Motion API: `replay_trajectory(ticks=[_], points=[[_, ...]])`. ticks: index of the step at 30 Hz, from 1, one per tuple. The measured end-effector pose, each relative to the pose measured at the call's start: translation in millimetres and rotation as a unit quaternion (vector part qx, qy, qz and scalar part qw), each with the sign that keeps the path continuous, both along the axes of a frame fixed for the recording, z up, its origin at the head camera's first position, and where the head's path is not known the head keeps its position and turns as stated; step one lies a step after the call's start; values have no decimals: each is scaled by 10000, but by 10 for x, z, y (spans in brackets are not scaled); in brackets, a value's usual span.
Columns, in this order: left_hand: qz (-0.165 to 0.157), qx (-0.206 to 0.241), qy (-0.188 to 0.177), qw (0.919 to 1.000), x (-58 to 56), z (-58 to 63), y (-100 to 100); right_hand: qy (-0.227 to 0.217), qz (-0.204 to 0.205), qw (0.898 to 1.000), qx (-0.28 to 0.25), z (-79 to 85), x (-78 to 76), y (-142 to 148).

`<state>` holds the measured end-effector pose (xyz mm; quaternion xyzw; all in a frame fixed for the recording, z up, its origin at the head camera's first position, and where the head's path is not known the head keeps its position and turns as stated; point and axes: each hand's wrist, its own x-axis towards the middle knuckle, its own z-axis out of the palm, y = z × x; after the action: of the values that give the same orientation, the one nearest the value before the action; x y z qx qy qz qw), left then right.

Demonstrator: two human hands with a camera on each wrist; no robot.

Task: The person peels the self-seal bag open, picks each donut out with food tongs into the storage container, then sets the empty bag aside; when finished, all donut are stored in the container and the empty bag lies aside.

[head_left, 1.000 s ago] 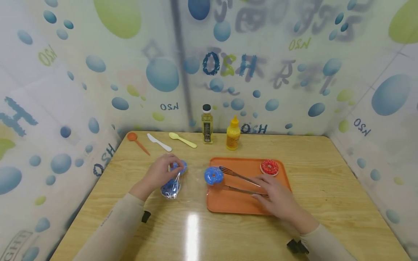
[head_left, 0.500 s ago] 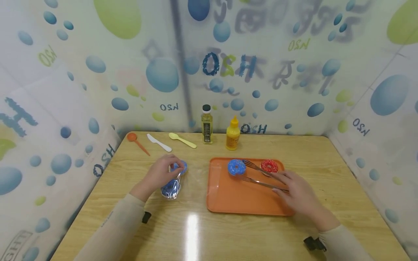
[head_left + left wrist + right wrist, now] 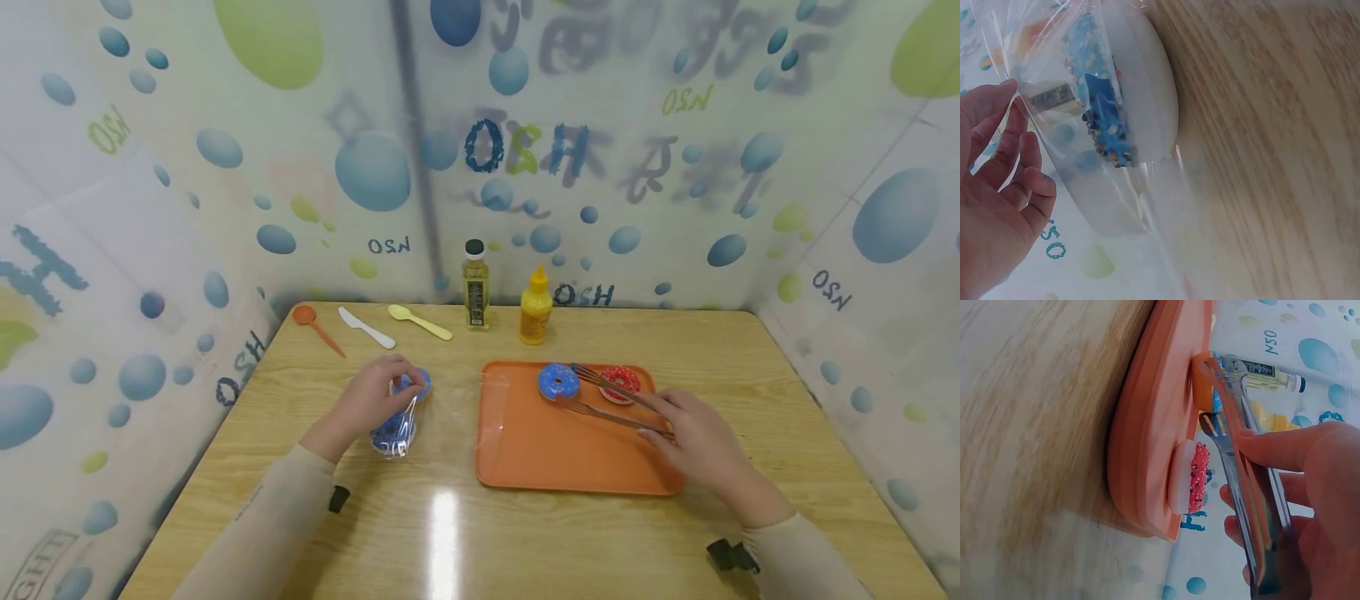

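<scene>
My left hand (image 3: 367, 396) pinches the edge of a clear plastic bag (image 3: 1104, 206) between thumb and fingers. Inside the bag, one donut (image 3: 1141, 87) has blue icing and sprinkles; in the head view a dark blue donut (image 3: 392, 433) shows through the plastic, and another blue one is half hidden behind the fingers. My right hand (image 3: 701, 437) holds metal tongs (image 3: 1254, 506) with fork-shaped tips. Those tips lie at the right side of a blue-iced donut (image 3: 558, 380) on the orange tray (image 3: 525, 458). Beside it sits a red-iced donut (image 3: 618, 375), partly under one tong arm.
Behind the tray stand an oil bottle (image 3: 476, 287) and a yellow squeeze bottle (image 3: 535, 312). Along the back left lie an orange spoon (image 3: 304, 315), a white knife (image 3: 366, 327) and a yellow spoon (image 3: 418, 322). Patterned curtains surround the wooden table (image 3: 337, 542).
The tongs carried the blue donut from the tray's left edge rightward and back, to beside the red one. My right hand moved right with them; the left hand kept its place.
</scene>
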<state>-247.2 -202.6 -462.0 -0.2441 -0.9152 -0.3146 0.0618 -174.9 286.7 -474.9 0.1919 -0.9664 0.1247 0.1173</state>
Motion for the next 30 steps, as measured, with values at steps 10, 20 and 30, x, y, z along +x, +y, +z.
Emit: replay_trajectory(ticks=[10,20,30], points=[[-28,30,-25,10000,-3,-5,1,-221,-26,9997,-66,-12,-25,-31],[-46,117,83,9999,1,-28,-8,-144,109,9995,-261,42,-2,-111],[18,66,-115,9999,3,-31,-23,21,514,9977,-441,100,86,-384]])
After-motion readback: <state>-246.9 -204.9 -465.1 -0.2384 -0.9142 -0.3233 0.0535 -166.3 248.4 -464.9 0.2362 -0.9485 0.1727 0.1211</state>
